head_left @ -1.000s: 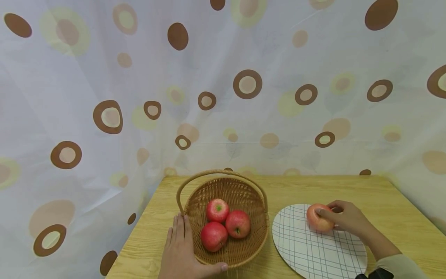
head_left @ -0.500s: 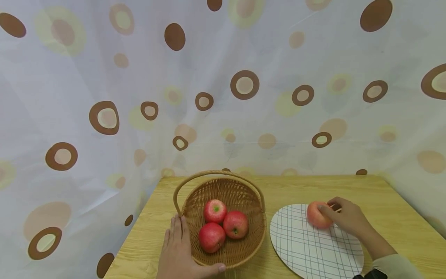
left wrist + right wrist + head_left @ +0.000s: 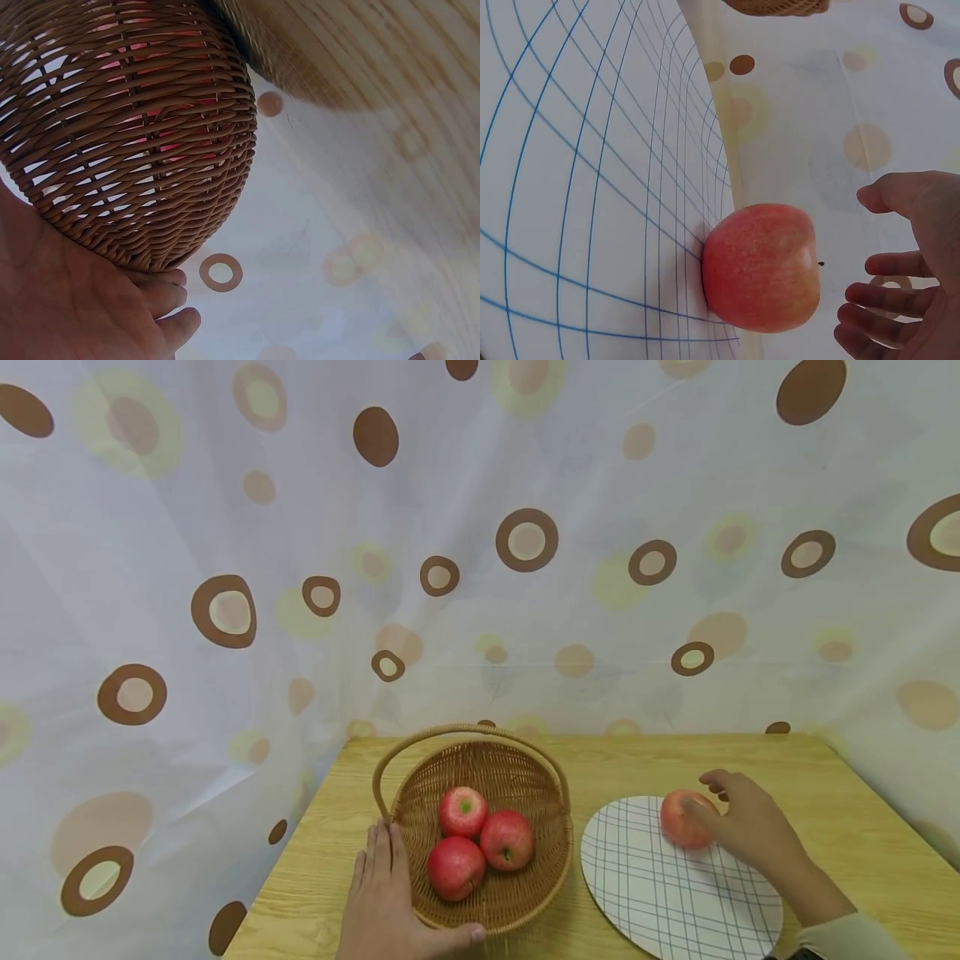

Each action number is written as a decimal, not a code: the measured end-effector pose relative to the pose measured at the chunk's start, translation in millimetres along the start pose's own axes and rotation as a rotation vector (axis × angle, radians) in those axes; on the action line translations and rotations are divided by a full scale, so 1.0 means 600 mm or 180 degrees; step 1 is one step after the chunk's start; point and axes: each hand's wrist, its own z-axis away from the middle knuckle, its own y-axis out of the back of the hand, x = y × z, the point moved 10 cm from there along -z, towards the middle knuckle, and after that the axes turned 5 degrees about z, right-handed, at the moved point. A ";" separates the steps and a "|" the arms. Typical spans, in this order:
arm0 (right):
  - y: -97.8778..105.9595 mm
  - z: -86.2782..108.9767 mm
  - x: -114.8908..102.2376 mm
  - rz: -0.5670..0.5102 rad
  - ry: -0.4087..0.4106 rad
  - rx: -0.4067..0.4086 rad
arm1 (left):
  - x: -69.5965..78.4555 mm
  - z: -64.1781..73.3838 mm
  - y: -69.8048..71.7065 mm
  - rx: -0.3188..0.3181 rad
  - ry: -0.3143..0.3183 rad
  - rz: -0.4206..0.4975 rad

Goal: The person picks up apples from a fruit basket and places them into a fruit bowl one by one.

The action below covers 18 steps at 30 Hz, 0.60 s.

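A round wicker basket [image 3: 551,877] with an arched handle [image 3: 468,727] stands on the table, holding three red apples [image 3: 456,868]. My left hand [image 3: 390,902] rests against its left side, fingers straight, thumb along the front rim. The left wrist view shows the palm and fingers [image 3: 169,296] at the woven wall [image 3: 150,150]. To the right, a paler apple [image 3: 684,820] sits on a white plaid round plate [image 3: 675,902]. My right hand [image 3: 757,827] hovers just beside and above this apple; in the right wrist view a gap separates the loosely extended fingers [image 3: 885,300] from it.
The wooden table [image 3: 300,868] carries the basket on the left and the plate on the right. A pale curtain with brown dots [image 3: 480,610] hangs behind and along both sides.
My right hand was gripping the paler apple on the plate; it has let go and its fingers have lifted off. The left hand keeps its place at the basket.
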 end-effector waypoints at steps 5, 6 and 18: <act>0.014 0.011 -0.042 -0.0115 0.0083 0.0060 | -0.001 0.000 0.000 -0.0021 0.0031 0.0035; 0.016 0.013 -0.051 -0.0138 0.0095 0.0074 | -0.001 0.000 0.000 -0.0029 0.0042 0.0045; 0.046 0.042 -0.153 -0.0287 0.0416 0.0394 | -0.003 0.001 -0.002 -0.0094 0.0090 0.0105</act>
